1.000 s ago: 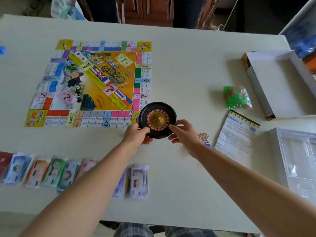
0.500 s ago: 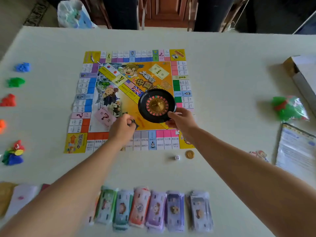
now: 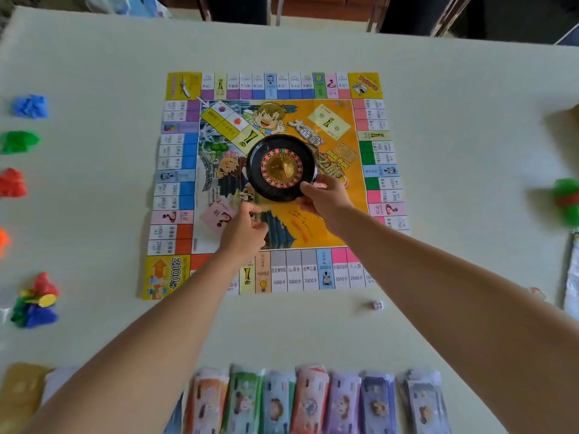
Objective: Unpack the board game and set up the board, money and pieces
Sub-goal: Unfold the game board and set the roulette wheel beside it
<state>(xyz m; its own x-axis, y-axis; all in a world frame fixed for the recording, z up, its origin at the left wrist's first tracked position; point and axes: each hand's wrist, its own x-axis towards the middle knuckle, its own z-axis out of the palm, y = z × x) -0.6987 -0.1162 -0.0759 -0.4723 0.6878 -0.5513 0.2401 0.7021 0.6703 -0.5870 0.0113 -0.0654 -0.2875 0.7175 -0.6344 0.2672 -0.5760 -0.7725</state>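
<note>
Clearly legible on the board point(image 3: 338, 130): "2000" beside an orange arrow in the near-left yellow corner, "Uncle Wang" in the orange middle, and "1500", "1000", "3200", "3000", "3500", "2600" along the near edge. Elsewhere, Chinese characters too small to read. Spread flat in the middle of a pale desk point(image 3: 470, 120), with dark wooden furniture legs point(image 3: 448, 14) past the far edge.

At the board's middle, a black roulette wheel point(image 3: 281, 167) with a gold hub and a red-and-black number ring; resting or held just above, cannot tell which. Gripped at its near-right rim by the right hand point(image 3: 326, 198), fingers curled round the edge. Just beside the wheel's near-left side, the left hand point(image 3: 242, 230), fingers curled together; cannot tell whether anything sits between them.

Off the board's near-right corner, a white dice point(image 3: 378, 305). Along the near desk edge, a row of wrapped money bundles point(image 3: 310, 399). Down the left side, separate heaps of blue pieces point(image 3: 30, 106), green pieces point(image 3: 18, 141) and red pieces point(image 3: 12, 183), then a mixed heap point(image 3: 34, 303).
</note>
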